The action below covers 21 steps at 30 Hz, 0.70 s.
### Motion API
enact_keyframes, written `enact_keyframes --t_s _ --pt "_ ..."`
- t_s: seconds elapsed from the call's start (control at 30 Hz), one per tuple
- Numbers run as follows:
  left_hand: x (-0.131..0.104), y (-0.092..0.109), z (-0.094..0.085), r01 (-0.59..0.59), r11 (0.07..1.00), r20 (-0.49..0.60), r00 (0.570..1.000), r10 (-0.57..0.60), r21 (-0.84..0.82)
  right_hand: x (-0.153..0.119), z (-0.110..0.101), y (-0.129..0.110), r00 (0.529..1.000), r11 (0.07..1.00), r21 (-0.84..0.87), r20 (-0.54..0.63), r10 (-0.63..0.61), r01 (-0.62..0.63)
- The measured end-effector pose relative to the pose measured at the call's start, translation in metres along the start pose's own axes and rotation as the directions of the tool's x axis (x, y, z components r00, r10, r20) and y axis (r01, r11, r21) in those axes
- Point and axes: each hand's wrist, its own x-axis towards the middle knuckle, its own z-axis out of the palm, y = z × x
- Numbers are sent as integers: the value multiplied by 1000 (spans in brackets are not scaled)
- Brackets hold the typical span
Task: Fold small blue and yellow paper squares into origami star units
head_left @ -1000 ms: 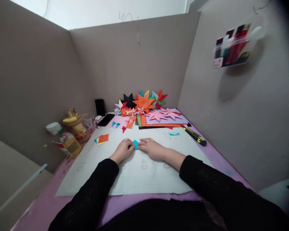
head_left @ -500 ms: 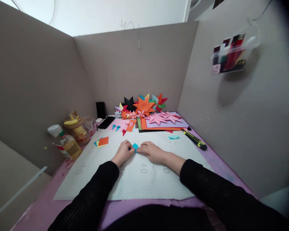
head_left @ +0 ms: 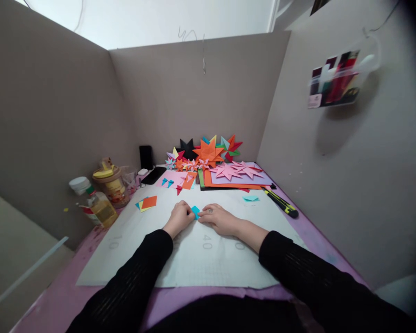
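A small blue piece of paper [head_left: 195, 212] lies on the white mat [head_left: 194, 270], between my two hands. My left hand [head_left: 180, 216] has its fingers closed in a pinch on the paper's left side. From the right, my right hand [head_left: 219, 218] rests with its fingertips on the paper's right edge, thumb and fingers pressed together. Orange, yellow and blue squares [head_left: 149, 202] are stacked to the left. A folded light-teal piece [head_left: 251, 199] lies to the right.
Folded paper stars [head_left: 210, 151] and coloured sheets [head_left: 234, 186] fill the back. A yellow-black cutter [head_left: 280, 203] lies on the right. A glue bottle [head_left: 102, 208], a tub [head_left: 113, 185] and phones [head_left: 154, 175] stand or lie on the left. Grey panels [head_left: 197, 92] surround the table.
The view has shifted slightly. Both hands remain at the blue paper, with hardly any change in their fingers.
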Motion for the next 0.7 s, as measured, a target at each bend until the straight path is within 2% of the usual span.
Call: enact_keyframes --t_s 0.17,0.33,0.6,0.7 --pt "-3 3 0 38 996 7 999 -39 79 0 -2 -2 1000 1000 -15 20 0 1" --pt "-11 0 -8 82 984 18 996 -86 160 0 -2 -4 999 1000 -7 40 4 -4" --pt "-17 -7 -18 84 987 29 996 -89 137 4 -4 -12 991 998 -42 124 46 -41" --pt "-18 -8 -18 78 990 22 996 -81 115 3 -2 -15 993 997 -26 95 68 -66"
